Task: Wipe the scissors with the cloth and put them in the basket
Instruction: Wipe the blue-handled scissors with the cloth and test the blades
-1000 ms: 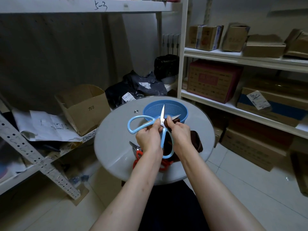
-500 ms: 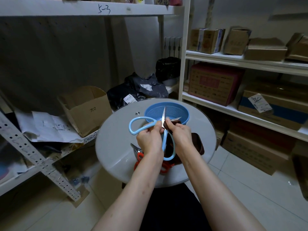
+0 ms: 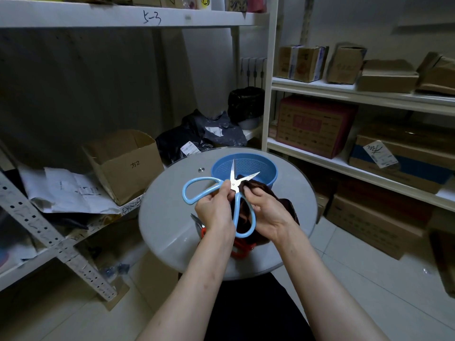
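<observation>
Left hand (image 3: 214,212) pinches open scissors (image 3: 232,178); right hand (image 3: 268,210) grips cloth (image 3: 258,187) at blades.

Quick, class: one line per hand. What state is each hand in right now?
Left hand: closed, gripping the blue-handled scissors near the pivot.
Right hand: closed, pinching the dark cloth against the scissors.

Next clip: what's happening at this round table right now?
A person's left hand holds the blue-handled scissors, blades open, above the round table. The right hand presses a dark cloth against a blade near the pivot. The blue basket behind looks empty; red-handled scissors lie on the table under the hands.
</observation>
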